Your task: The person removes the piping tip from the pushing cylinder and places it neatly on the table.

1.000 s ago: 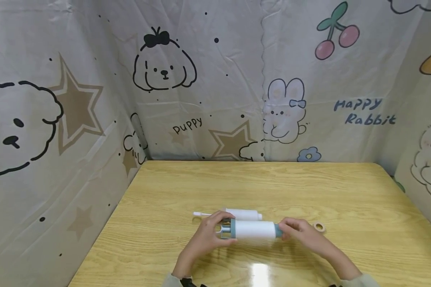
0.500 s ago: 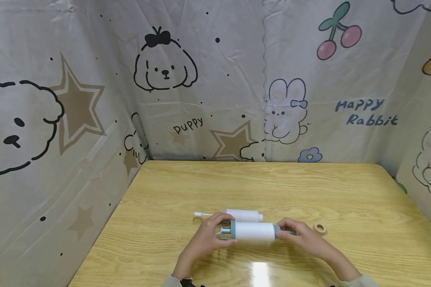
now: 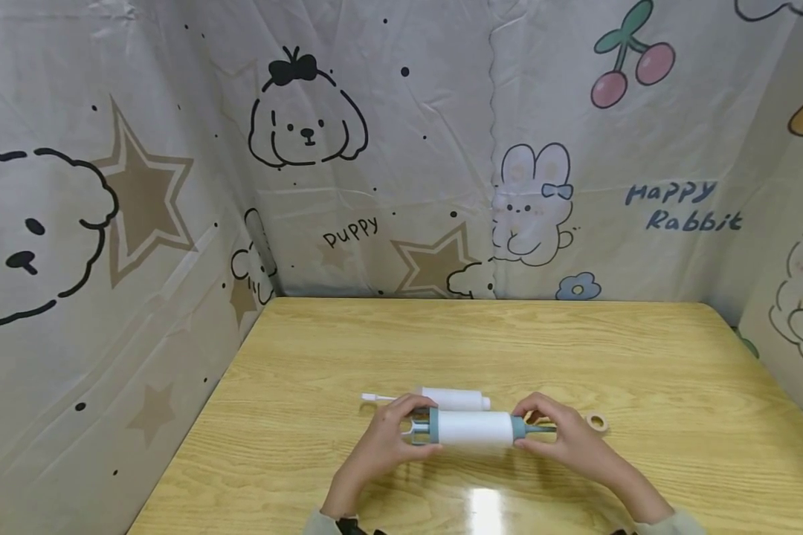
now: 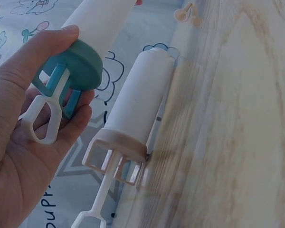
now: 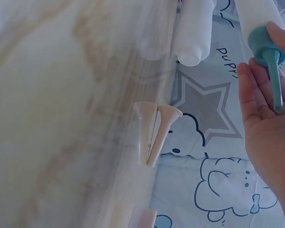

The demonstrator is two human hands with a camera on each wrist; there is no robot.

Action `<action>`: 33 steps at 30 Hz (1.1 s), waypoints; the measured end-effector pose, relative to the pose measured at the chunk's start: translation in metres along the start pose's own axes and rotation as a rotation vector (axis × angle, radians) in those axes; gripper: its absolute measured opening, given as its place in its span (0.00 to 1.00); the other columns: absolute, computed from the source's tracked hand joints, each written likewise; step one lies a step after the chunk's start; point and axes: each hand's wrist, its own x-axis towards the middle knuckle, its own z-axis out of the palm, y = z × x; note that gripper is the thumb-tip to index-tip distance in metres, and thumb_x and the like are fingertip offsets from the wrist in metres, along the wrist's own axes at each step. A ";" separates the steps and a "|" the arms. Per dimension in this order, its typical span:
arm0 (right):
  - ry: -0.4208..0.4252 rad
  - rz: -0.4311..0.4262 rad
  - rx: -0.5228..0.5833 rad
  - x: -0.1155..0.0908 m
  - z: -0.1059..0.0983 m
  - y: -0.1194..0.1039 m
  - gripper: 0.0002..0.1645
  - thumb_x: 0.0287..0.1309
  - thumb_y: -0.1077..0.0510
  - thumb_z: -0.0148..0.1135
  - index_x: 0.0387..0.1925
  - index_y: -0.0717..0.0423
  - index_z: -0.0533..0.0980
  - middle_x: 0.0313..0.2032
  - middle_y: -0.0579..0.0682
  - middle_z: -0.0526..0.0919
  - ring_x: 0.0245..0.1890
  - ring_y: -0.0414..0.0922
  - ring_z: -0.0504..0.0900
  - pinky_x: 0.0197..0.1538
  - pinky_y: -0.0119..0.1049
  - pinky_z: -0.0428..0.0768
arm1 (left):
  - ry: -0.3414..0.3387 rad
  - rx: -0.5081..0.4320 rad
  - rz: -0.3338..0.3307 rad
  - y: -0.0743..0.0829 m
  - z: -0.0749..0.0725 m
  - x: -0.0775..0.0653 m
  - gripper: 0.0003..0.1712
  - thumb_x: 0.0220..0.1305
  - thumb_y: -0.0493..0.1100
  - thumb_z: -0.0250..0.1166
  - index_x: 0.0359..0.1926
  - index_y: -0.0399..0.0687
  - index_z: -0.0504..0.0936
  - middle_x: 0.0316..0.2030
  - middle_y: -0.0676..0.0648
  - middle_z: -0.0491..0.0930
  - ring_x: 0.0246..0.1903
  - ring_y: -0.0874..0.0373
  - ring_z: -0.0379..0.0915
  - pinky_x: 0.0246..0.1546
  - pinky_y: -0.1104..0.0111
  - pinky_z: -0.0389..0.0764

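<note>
Both hands hold a large plunger syringe [image 3: 475, 428] with a white barrel and teal end pieces, level and close over the table. My left hand [image 3: 389, 440] grips its teal flange end [image 4: 80, 69], thumb on one side and fingers on the other. The white plunger loop [image 4: 46, 121] shows beside the left palm. At the other end, my right hand [image 3: 562, 438] pinches the teal collar [image 5: 260, 40] of the nozzle between thumb and fingers. A slim teal nozzle [image 5: 275, 88] points out over the right palm.
Behind the held syringe lies a second white syringe [image 3: 451, 400] with a beige flange [image 4: 121, 142] and its plunger drawn out. A small beige funnel-shaped nozzle [image 5: 167, 135] stands on the wooden table [image 3: 308, 357] beyond the right hand. A printed cloth [image 3: 408, 148] hangs behind the table.
My right hand has shifted from covering the teal nozzle to pinching its collar, so the slim tip now shows. My left hand and the syringe barrel stay nearly where they were.
</note>
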 end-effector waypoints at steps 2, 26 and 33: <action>0.011 -0.035 -0.016 0.001 0.000 -0.002 0.22 0.49 0.62 0.74 0.45 0.47 0.75 0.41 0.40 0.81 0.40 0.29 0.79 0.42 0.31 0.84 | 0.003 0.003 0.007 0.000 0.000 0.000 0.30 0.50 0.46 0.77 0.55 0.48 0.78 0.52 0.49 0.81 0.49 0.51 0.80 0.51 0.68 0.83; -0.226 0.289 0.316 0.003 -0.013 -0.002 0.09 0.71 0.59 0.51 0.40 0.59 0.77 0.36 0.51 0.83 0.37 0.35 0.79 0.38 0.33 0.81 | 0.022 -0.010 0.025 0.002 0.000 -0.001 0.30 0.50 0.44 0.77 0.54 0.48 0.77 0.54 0.50 0.80 0.49 0.55 0.79 0.49 0.69 0.83; -0.097 0.263 0.227 0.001 -0.008 -0.002 0.11 0.62 0.59 0.64 0.46 0.53 0.77 0.42 0.42 0.82 0.41 0.33 0.79 0.45 0.30 0.81 | 0.025 -0.012 0.017 0.001 0.000 -0.001 0.30 0.51 0.45 0.77 0.55 0.47 0.77 0.53 0.50 0.80 0.49 0.55 0.79 0.49 0.69 0.83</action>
